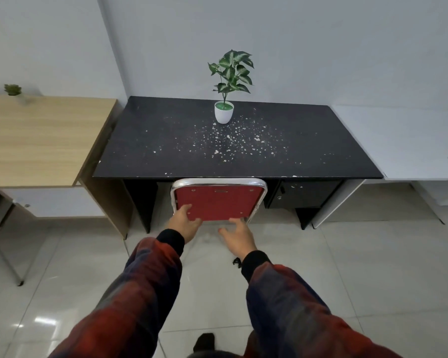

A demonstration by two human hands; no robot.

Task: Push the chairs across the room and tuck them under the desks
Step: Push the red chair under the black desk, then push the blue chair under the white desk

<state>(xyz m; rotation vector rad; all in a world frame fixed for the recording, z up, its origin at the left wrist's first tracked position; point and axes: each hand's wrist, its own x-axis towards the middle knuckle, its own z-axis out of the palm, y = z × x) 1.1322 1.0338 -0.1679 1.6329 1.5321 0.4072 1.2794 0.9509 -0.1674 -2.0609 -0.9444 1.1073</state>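
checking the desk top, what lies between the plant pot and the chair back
Head view: only bare black desk top speckled with white flecks lies between the white plant pot and the red chair back; no other object.

We see only the backrest of the red chair (219, 200); its seat and legs lie hidden beneath the black desk (321, 140). The wooden desk (36, 140) is cut off at the left edge, the white desk (411, 140) at the right. A small plant (13, 89) at far left is blurred.
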